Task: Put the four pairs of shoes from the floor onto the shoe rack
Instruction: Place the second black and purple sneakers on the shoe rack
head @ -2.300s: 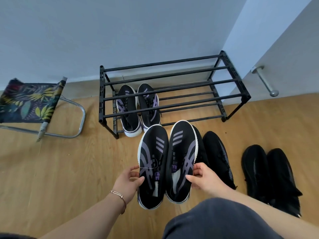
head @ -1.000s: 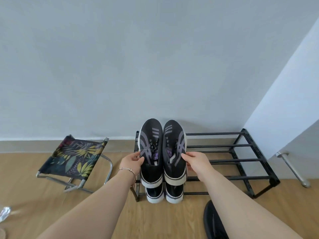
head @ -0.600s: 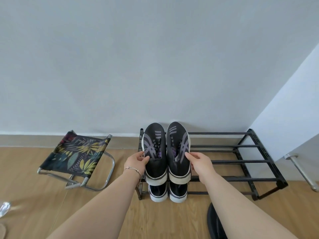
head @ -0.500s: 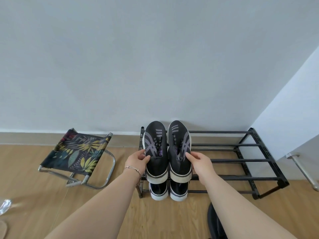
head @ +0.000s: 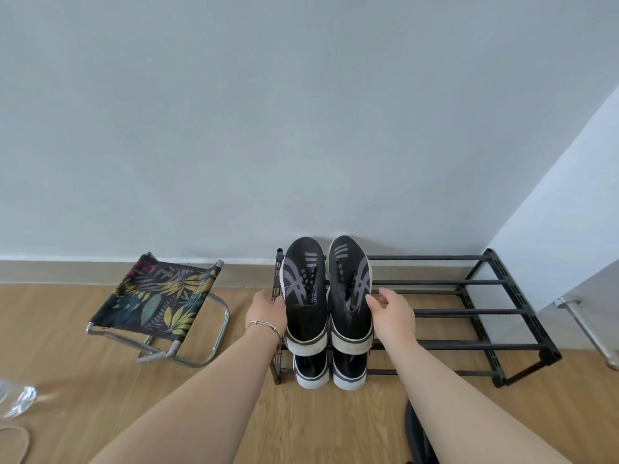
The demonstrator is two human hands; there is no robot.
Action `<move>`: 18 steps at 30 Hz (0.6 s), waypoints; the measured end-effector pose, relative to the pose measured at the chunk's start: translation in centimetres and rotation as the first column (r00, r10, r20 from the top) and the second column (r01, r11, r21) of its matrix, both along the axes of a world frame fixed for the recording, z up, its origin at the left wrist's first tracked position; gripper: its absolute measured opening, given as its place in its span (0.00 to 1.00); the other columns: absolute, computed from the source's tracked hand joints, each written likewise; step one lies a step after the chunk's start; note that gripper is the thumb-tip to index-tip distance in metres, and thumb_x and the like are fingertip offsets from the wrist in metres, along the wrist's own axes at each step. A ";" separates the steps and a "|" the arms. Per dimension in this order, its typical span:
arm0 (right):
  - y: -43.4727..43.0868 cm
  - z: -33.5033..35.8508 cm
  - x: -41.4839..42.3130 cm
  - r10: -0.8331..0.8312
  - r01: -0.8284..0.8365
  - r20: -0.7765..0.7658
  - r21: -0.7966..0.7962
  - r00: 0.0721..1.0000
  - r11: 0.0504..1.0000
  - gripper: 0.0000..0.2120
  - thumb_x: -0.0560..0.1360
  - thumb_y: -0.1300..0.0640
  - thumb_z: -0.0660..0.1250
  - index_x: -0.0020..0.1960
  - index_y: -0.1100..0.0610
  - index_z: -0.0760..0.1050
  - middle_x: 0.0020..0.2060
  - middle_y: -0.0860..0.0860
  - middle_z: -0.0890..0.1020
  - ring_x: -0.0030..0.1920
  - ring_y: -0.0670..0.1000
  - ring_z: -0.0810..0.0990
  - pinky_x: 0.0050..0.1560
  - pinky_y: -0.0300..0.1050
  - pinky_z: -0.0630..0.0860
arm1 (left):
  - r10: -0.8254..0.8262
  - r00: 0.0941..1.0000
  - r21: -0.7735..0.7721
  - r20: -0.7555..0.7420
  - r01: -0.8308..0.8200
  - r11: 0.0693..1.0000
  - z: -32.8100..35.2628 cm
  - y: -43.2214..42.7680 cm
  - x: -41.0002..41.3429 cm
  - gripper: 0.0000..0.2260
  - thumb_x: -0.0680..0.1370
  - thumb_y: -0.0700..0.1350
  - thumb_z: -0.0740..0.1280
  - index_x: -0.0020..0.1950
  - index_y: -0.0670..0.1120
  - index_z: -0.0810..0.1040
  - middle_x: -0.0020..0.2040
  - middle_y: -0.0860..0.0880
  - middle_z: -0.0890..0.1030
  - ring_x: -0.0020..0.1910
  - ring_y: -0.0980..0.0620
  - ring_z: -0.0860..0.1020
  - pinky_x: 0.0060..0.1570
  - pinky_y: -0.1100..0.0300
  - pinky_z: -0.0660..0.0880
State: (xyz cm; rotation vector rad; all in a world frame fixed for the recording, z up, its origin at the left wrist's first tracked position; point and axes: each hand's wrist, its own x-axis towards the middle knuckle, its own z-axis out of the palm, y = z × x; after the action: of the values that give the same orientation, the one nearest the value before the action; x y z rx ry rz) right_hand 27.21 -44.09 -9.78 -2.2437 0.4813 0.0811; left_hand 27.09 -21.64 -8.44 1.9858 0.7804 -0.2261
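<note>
A black-and-purple pair of shoes (head: 305, 296) rests toes to the wall on the top tier of the black shoe rack (head: 469, 313), at its left end. A matching pair (head: 313, 375) sits on the lower tier right below it. My left hand (head: 266, 313) lies against the outer side of the left shoe, by the rack's end frame. My right hand (head: 392, 313) is beside the right shoe (head: 348, 289), thumb tip touching it and fingers spread off it. Part of a black shoe (head: 418, 437) shows on the floor at the bottom edge.
A folding stool (head: 160, 296) with a leaf-print seat stands left of the rack. A metal bar (head: 589, 333) sticks out from the white panel on the right. Clear plastic (head: 16, 400) lies on the wooden floor at far left. The rack's right part holds nothing.
The pair was lifted from the floor and set down on the top tier. Since half a second ago my right hand's fingers have loosened off the right shoe.
</note>
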 end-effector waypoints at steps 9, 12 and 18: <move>-2.9 5.4 -1.5 0.097 -0.018 0.200 -0.363 0.975 0.932 0.29 0.79 0.45 0.65 0.75 0.57 0.64 0.68 0.56 0.74 0.68 0.57 0.72 0.61 0.53 0.76 | -0.398 0.916 0.457 0.043 0.336 0.823 5.7 -4.4 -0.6 0.28 0.80 0.56 0.58 0.78 0.49 0.57 0.74 0.44 0.68 0.71 0.41 0.66 0.66 0.45 0.69; -4.5 7.1 -2.6 0.173 -0.037 0.235 -0.490 0.957 0.871 0.30 0.78 0.46 0.66 0.74 0.59 0.65 0.66 0.57 0.76 0.65 0.58 0.74 0.61 0.52 0.76 | -0.531 0.847 0.567 0.011 0.432 0.701 7.1 -6.4 -1.0 0.30 0.80 0.58 0.57 0.79 0.49 0.54 0.77 0.46 0.64 0.74 0.42 0.62 0.70 0.45 0.65; -8.8 10.8 -5.9 0.256 -0.066 0.210 -0.640 0.944 0.766 0.30 0.78 0.46 0.65 0.75 0.59 0.64 0.67 0.57 0.76 0.68 0.57 0.74 0.64 0.51 0.76 | -0.680 0.730 0.623 0.070 0.501 0.601 8.9 -10.3 -1.8 0.30 0.81 0.58 0.56 0.80 0.49 0.53 0.78 0.47 0.63 0.76 0.43 0.60 0.72 0.46 0.62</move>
State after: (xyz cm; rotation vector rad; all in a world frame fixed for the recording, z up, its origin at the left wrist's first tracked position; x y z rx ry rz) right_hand 21.33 -52.86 1.04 -2.8922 0.1523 -0.3698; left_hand 25.30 -31.93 0.49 2.7399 -0.1000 -0.0663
